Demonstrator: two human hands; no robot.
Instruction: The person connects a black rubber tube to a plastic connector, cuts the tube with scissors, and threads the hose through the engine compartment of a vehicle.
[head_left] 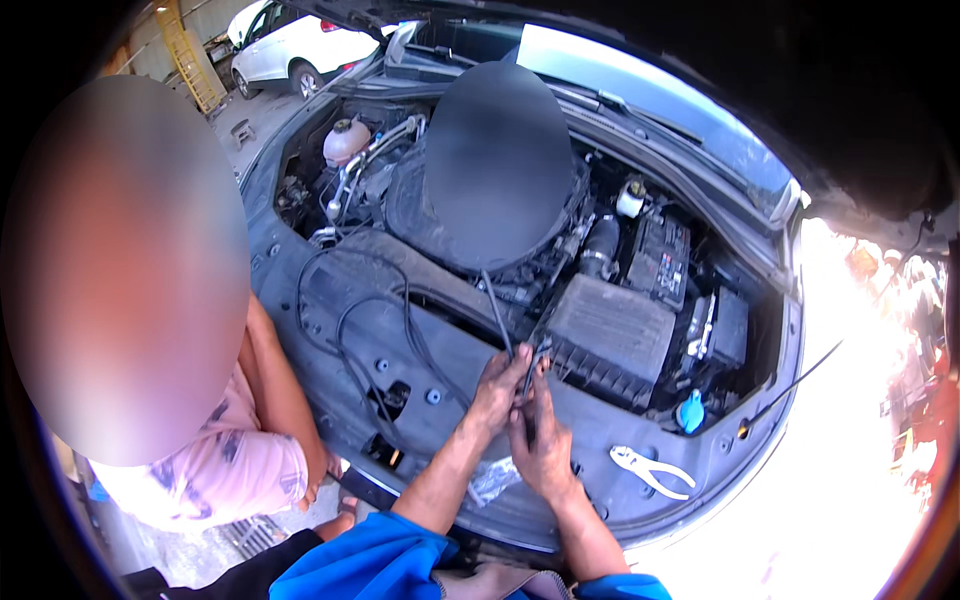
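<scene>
Over the front edge of the engine bay, my left hand (496, 388) pinches a thin black cable (495, 305) that runs up toward the engine. My right hand (541, 440) is beside it, fingers closed at the same dark piece; its end is partly hidden between the fingers. Long black cable loops (408, 300) lie over the front cover (450, 350) to the left of my hands. A pair of pliers (650, 470) with pale handles rests on the cover to the right. Below my hands sits a clear plastic bag (495, 478).
On the left stands another person (270, 380) in a pink patterned shirt, close to the car. Inside the bay are the air filter box (612, 325), the battery (660, 258), a blue cap (690, 410) and a coolant tank (346, 143). A white car (300, 50) is parked behind.
</scene>
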